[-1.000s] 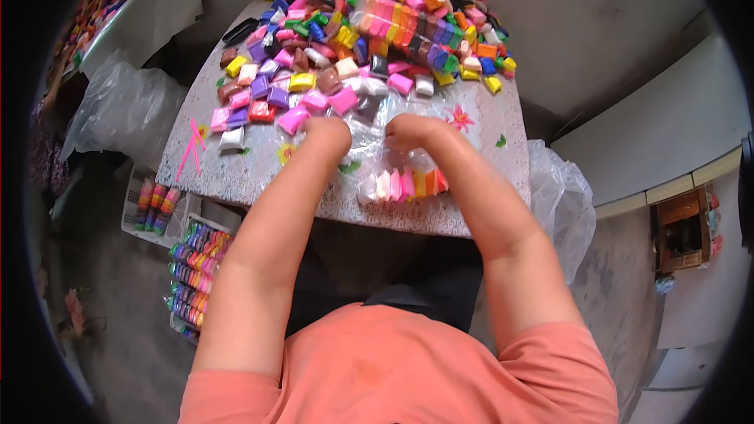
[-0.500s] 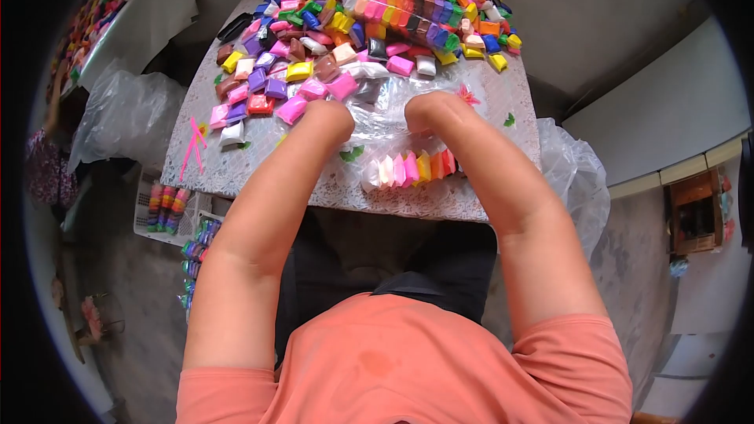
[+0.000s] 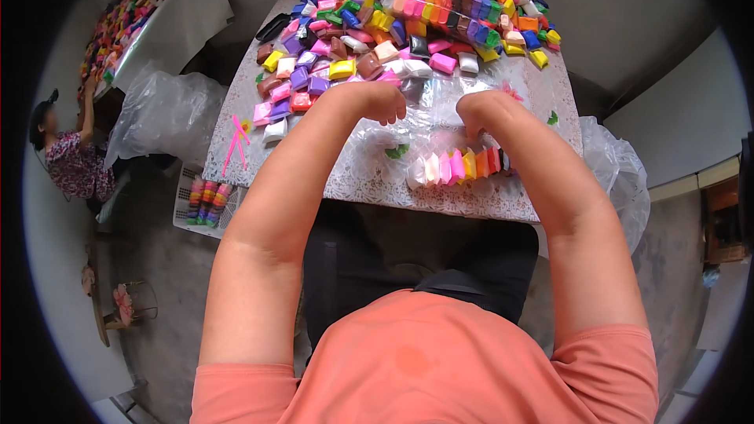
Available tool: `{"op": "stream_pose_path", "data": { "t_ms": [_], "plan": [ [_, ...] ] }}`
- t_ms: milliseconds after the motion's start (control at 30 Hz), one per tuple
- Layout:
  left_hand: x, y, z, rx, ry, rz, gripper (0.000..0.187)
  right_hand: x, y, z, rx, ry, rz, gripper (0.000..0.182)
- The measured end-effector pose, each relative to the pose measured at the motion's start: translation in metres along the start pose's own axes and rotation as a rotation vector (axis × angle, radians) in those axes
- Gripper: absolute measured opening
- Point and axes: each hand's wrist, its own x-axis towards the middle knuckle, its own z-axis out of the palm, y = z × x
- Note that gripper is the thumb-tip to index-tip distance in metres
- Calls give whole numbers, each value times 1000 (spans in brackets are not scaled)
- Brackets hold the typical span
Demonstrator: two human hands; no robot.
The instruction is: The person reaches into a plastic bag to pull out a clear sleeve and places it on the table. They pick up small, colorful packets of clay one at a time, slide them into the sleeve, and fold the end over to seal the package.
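while the row of coloured packets (image 3: 463,166) lies on the tabletop (image 3: 353,180), the left hand (image 3: 381,100) and right hand (image 3: 477,112) are apart, just beyond it, by clear plastic (image 3: 441,96); whether either grips anything, i cannot tell. light, level handling would best keep the row in order. compared with the earlier frame, the left hand's curled fingers show, farther from the row.

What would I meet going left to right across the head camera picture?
Person in a patterned top, big clear plastic bag, crossed pink strips, left hand, right hand, second clear plastic bag, brown wooden frame.
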Motion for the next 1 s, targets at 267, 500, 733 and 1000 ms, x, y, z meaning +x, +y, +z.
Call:
{"op": "stream_pose_path", "data": {
  "t_ms": [267,500,733,1000],
  "plan": [
    [9,-6,20,242,-21,-37,42,-24,-14,2,66,42,49,28],
    [-4,6,36,650,52,-112,34,-61,-31,-5,84,134,110,28],
    [-8,13,53,643,215,-140,20,-27,-6,5,165,406,-129,15],
    [-10,7,68,616,326,-123,23,-149,-46,64,845,1141,-531,10]
  ]
}}
